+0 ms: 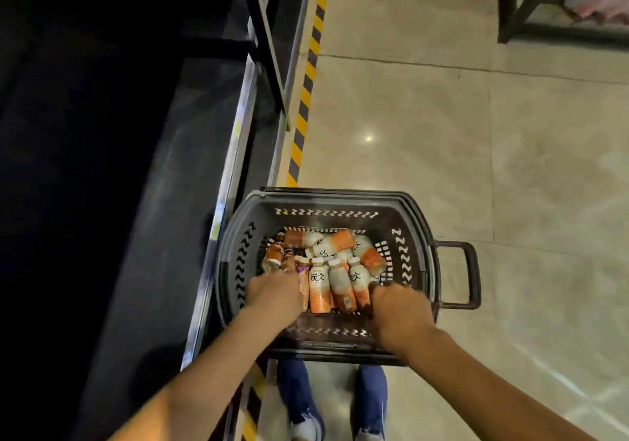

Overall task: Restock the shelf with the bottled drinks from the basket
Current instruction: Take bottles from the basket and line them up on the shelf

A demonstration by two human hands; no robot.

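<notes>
we see a tiled floor (442,134) under the basket (323,195), with striped tape (304,100) along the left shelf (204,168).

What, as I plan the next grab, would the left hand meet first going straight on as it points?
Probably the small brown bottles in the basket, just ahead of the left hand; its fingertips are hidden, so it may already touch them.

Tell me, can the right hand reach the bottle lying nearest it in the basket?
Probably yes: the right hand is inside the open basket beside that bottle, with nothing over it.
</notes>
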